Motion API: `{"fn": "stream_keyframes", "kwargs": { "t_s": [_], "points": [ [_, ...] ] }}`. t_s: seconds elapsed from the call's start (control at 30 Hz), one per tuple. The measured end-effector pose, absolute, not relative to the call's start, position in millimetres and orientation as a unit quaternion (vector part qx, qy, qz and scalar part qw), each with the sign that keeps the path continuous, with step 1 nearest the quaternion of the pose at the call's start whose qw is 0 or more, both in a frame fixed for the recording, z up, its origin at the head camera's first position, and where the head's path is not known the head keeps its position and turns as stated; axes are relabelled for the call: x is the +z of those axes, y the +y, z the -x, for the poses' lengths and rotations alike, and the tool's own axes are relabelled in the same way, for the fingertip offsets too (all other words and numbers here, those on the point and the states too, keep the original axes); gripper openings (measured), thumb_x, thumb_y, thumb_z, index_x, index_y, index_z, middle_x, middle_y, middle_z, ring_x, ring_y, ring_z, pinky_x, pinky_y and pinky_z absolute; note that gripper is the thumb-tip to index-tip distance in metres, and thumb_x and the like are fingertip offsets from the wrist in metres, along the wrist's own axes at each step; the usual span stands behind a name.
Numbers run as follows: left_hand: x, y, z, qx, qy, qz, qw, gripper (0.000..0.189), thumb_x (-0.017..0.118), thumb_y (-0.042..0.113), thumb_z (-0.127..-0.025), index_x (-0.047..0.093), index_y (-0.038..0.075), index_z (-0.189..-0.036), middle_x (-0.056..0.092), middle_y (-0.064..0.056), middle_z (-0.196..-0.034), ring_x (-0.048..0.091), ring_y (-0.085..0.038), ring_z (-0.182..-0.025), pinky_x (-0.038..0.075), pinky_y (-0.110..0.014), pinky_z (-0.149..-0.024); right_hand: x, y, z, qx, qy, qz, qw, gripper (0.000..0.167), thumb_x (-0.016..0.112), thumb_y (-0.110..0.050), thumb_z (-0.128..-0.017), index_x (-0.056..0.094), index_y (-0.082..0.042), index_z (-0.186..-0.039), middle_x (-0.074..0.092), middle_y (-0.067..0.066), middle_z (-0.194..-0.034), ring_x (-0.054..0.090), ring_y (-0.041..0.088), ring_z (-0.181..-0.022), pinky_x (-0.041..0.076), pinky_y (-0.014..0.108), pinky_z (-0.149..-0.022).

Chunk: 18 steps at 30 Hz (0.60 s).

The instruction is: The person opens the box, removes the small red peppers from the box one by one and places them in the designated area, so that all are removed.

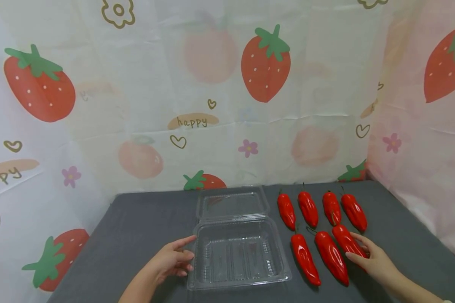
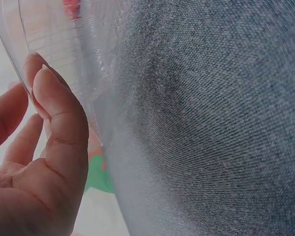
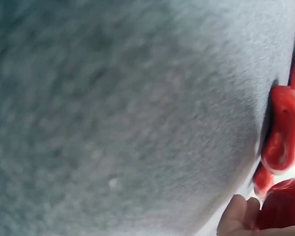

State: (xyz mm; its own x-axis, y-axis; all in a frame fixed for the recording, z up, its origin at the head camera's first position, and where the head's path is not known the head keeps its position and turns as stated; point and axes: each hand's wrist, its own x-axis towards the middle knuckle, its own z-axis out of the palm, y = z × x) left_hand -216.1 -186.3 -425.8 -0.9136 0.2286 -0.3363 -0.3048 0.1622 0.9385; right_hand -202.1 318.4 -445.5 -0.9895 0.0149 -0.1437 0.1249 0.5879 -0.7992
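A clear plastic clamshell container lies opened out, its lid folded back behind the base. My left hand is at the left side of the base. In the left wrist view, its thumb and a finger pinch the container's rim. On the right, my right hand grips a glossy red chili pepper near its lower end, thumb on one side and fingers on the other. The right wrist view shows part of that pepper against the fingers.
Several more red peppers lie in rows right of the container, including a front one, its neighbour and a back one. A dark grey cloth covers the table. A fruit-print curtain hangs behind and along both sides.
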Motion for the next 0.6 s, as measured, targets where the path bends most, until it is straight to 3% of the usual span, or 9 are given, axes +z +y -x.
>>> {"fn": "stream_keyframes", "kwargs": {
  "t_s": [0.1,0.37,0.6],
  "points": [
    [-426.5,-186.8,216.5,0.646,0.734,0.028,0.208,0.063,0.057,0.001,-0.094,0.030,-0.002,-0.150,0.053,-0.003,-0.083,0.063,-0.012,-0.063,0.049,-0.023,-0.055,-448.9,319.7,202.1,-0.454,0.887,-0.046,0.067,0.075,0.066,-0.026,-0.094,0.026,0.011,-0.145,0.048,0.038,-0.123,0.052,0.040,-0.108,0.050,0.041,-0.079],
    [-427.5,-189.2,217.5,0.641,0.737,0.024,0.213,0.064,0.058,0.002,-0.094,0.028,-0.002,-0.150,0.056,-0.004,-0.090,0.063,-0.012,-0.064,0.050,-0.023,-0.056,-454.5,320.5,206.8,-0.433,0.898,-0.043,0.064,0.074,0.069,-0.024,-0.092,0.030,0.016,-0.140,0.047,0.042,-0.125,0.054,0.041,-0.108,0.050,0.039,-0.078],
    [-428.4,-189.6,217.4,0.644,0.734,0.024,0.212,0.063,0.058,0.003,-0.094,0.029,-0.003,-0.150,0.058,-0.003,-0.087,0.063,-0.011,-0.064,0.050,-0.023,-0.056,-456.6,322.5,212.2,-0.410,0.908,-0.048,0.069,0.079,0.068,-0.030,-0.092,0.028,0.020,-0.137,0.043,0.044,-0.125,0.051,0.046,-0.108,0.047,0.050,-0.085]
  ]
}}
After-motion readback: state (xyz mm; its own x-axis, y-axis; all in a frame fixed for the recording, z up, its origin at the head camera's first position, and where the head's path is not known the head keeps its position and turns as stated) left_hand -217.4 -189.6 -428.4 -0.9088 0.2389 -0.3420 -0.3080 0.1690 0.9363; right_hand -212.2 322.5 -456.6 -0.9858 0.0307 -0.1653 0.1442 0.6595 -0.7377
